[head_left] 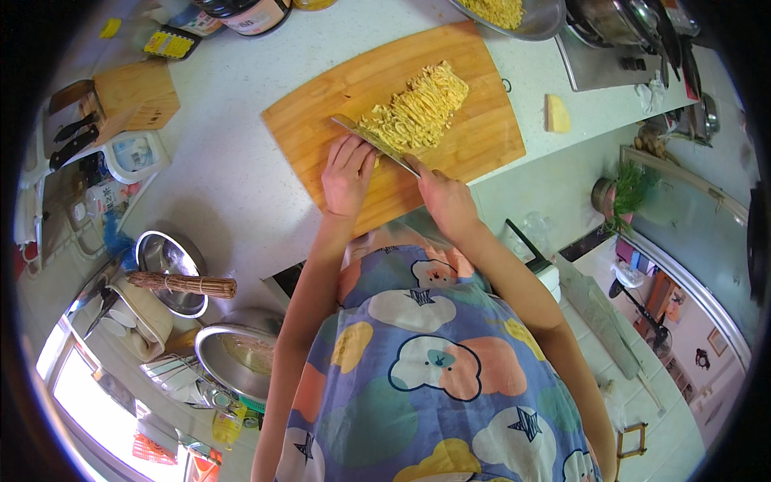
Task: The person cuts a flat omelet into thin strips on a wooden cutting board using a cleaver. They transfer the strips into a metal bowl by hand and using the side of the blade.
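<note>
My right hand [449, 199] grips the handle end of a kitchen knife [379, 143], its blade lying slantwise over a wooden cutting board [494, 129]. Against the near side of the blade rest the bent fingers of my left hand [347, 172]. A small bit of yellow food shows between that hand and the blade; what lies under the fingers is hidden. Just beyond the blade is a long heap of finely cut yellow food strips [424, 108], with loose crumbs around it.
A metal bowl [539, 21] of yellow shreds stands beyond the board. A pale yellow wedge [558, 113] lies to the right, near the counter edge. On the left are a wooden knife block [138, 93], a steel bowl [196, 256] and a bundled-twig brush [187, 284].
</note>
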A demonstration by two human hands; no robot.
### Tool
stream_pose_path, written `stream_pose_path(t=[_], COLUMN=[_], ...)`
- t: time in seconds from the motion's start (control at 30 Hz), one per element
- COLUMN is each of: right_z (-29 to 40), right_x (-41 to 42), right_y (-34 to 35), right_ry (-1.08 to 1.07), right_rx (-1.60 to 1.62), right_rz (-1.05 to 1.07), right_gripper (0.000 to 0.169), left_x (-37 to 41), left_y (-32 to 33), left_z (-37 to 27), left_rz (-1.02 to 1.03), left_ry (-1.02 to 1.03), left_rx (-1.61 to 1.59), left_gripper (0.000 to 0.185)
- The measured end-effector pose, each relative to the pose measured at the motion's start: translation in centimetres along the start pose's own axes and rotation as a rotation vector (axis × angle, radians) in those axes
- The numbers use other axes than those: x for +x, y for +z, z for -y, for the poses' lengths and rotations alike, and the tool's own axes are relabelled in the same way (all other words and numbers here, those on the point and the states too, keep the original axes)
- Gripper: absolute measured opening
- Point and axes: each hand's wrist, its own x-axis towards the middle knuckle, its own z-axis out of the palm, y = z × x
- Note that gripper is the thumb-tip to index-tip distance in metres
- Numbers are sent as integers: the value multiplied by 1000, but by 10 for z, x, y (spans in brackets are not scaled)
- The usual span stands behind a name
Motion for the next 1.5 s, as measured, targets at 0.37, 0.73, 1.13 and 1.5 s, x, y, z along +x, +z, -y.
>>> stream_pose_path(t=[0.37, 0.73, 1.13, 1.5], right_z=[13, -1, 15, 6], right_x=[-29, 1, -14, -21], right_y=[-34, -9, -20, -27], right_ry=[15, 21, -4, -28], right_rx=[-21, 232, -38, 88], right_rz=[84, -59, 62, 41], right_gripper=[61, 43, 55, 58], left_x=[-7, -5, -12, -12], left_y=[1, -5, -3, -6], left_z=[4, -5, 5, 0], left_rz=[23, -28, 33, -15], left_ry=[-77, -105, -94, -132], left_rx=[-10, -55, -63, -1], left_gripper=[25, 19, 22, 21])
